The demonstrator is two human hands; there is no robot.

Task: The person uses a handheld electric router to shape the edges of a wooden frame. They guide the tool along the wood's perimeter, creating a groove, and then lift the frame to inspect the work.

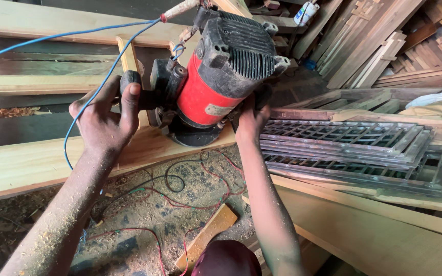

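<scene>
**Both hands on a red router at the near edge of a wooden frame**

Standing on the near rail of a pale wooden frame [37,163], close to its near edge: a red and black router [216,76], black vented cap tilted toward the camera. Left hand [106,120] wrapped shut around the router's black left handle knob [129,82], thumb over the top. Right hand [251,120] pressed against the router's right side, fingers curled out of sight behind the body, apparently gripping a handle there. Blue cable [85,33] running from the router's top across the frame, looping past the left wrist. Below the rail, red and black wires [180,191] on a sawdust-strewn floor. Off the frame's right end, stacked metal grilles [354,148] and timber offcuts [374,46].
</scene>
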